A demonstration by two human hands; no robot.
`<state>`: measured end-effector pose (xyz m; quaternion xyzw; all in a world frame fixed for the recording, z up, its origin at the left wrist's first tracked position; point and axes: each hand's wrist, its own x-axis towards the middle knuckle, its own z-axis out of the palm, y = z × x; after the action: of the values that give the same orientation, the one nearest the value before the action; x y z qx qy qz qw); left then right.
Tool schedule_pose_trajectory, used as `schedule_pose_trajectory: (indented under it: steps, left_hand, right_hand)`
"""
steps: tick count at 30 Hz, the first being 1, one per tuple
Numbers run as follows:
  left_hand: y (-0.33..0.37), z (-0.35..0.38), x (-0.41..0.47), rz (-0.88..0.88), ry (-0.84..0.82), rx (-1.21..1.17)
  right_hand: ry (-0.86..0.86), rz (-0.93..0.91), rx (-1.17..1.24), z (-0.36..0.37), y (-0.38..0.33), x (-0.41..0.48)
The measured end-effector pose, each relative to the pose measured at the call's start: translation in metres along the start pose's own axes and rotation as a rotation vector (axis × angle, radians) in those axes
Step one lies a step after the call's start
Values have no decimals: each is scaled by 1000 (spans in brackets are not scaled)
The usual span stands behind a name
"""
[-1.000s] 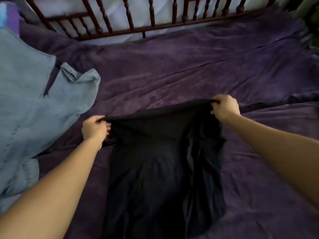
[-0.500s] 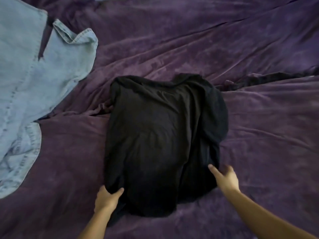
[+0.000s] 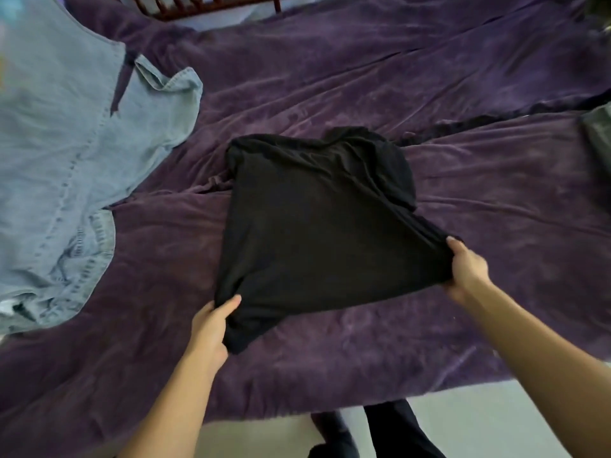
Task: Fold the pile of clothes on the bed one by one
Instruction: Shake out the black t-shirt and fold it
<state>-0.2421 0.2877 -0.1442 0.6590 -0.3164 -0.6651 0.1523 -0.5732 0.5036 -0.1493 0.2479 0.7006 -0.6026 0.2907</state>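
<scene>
Purple blanket (image 3: 363, 71) spreads under everything; the black top (image 3: 314, 226) lies flat on it. Left of the top sprawls a denim shirt (image 3: 66, 143), unfolded. My left hand (image 3: 211, 328) pinches the top's near left corner, my right hand (image 3: 466, 272) grips its near right corner, hem stretched between them. It looks light, limp and stretchy, so I judge the corners the best hold, kept taut.

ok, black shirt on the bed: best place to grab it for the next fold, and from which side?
Probably the two near corners, from the near side of the bed. The black shirt runs away from the person with its far end resting down, so the near edge is the free one. The left hand and right hand grip those corners.
</scene>
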Motion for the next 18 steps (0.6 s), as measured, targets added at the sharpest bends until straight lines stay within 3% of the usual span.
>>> schedule_pose_trajectory:
  steps: [3, 5, 7, 10, 13, 16, 18]
  left_hand:
    - [7, -19, -33, -96, -206, 46]
    - [1, -36, -45, -158, -245, 165]
    - [-13, -51, -46, -174, -181, 274]
    - [-43, -61, -37, -162, 3, 505]
    - [-81, -64, -32, -126, 104, 740]
    - [-108, -66, -31, -45, 145, 947]
    - [-114, -66, -32, -32, 93, 1177]
  right_hand:
    - [-138, 115, -33, -34, -16, -22]
    - [-224, 233, -124, -61, -13, -32]
    - [-145, 272, -258, -88, -1, -34]
    - [22, 144, -593, -124, 41, -32]
    - [64, 134, -826, -146, 92, -29]
    - [89, 149, -1013, -154, 119, -27]
    - [106, 113, -1307, -161, 124, -28]
